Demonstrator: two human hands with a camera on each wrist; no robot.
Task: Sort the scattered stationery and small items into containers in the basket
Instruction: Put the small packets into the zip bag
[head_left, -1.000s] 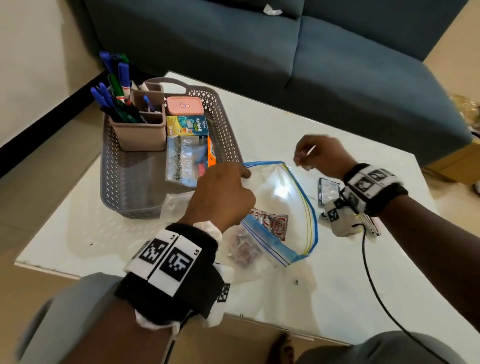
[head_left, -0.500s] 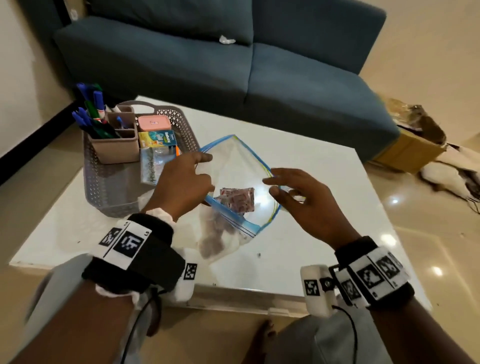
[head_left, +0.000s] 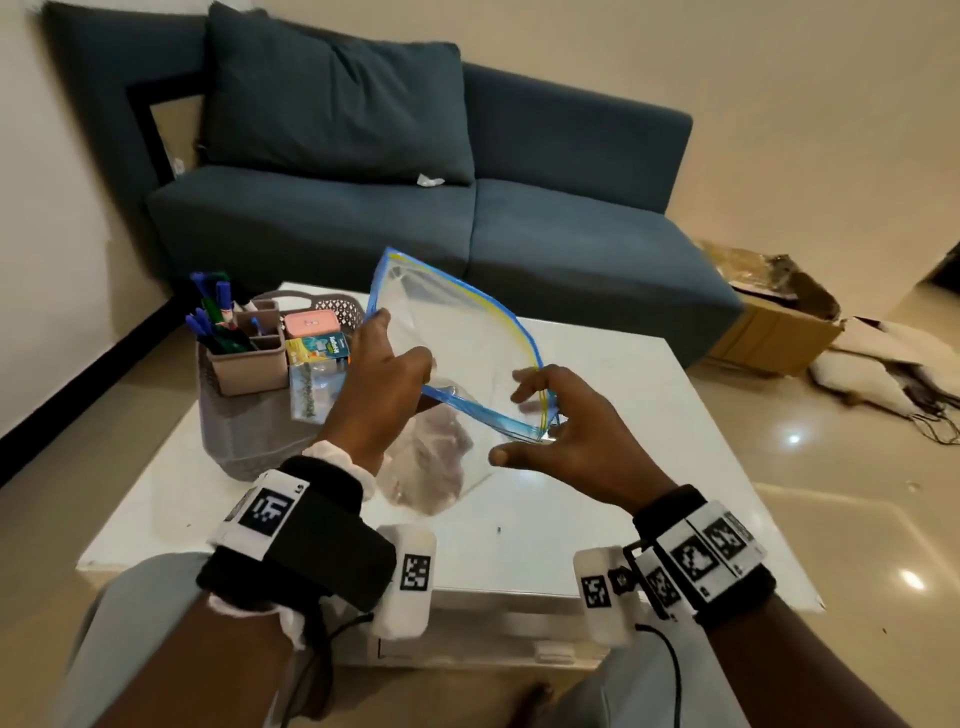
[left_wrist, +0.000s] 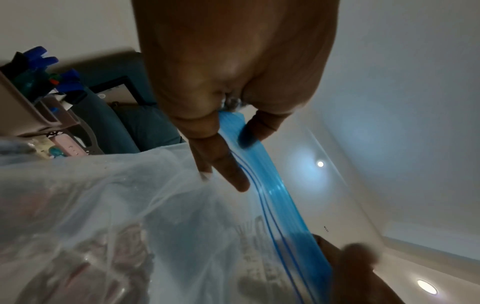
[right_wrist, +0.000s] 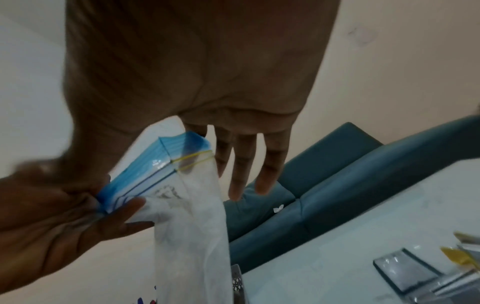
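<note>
I hold a clear zip bag (head_left: 467, 353) with a blue and yellow zip strip up above the white table (head_left: 649, 467), its mouth open. Reddish packets (head_left: 436, 457) lie in its bottom. My left hand (head_left: 400, 358) pinches the blue strip (left_wrist: 270, 185) on the left side between thumb and fingers. My right hand (head_left: 524, 421) holds the bag's right corner (right_wrist: 166, 164) between thumb and forefinger, with the other fingers straight. The grey basket (head_left: 249, 441) stands at the left, beyond my left hand.
In the basket stand a beige organiser with blue and green pens (head_left: 249, 364), a pink box (head_left: 310, 325), a colourful packet (head_left: 318, 347) and a clear packet (head_left: 314, 389). Small clear packets (right_wrist: 405, 273) lie on the table at the right. A blue sofa (head_left: 467, 234) stands behind.
The bag has risen off the table. My right hand came in from the far right and took its right corner. My left hand kept its hold and lifted.
</note>
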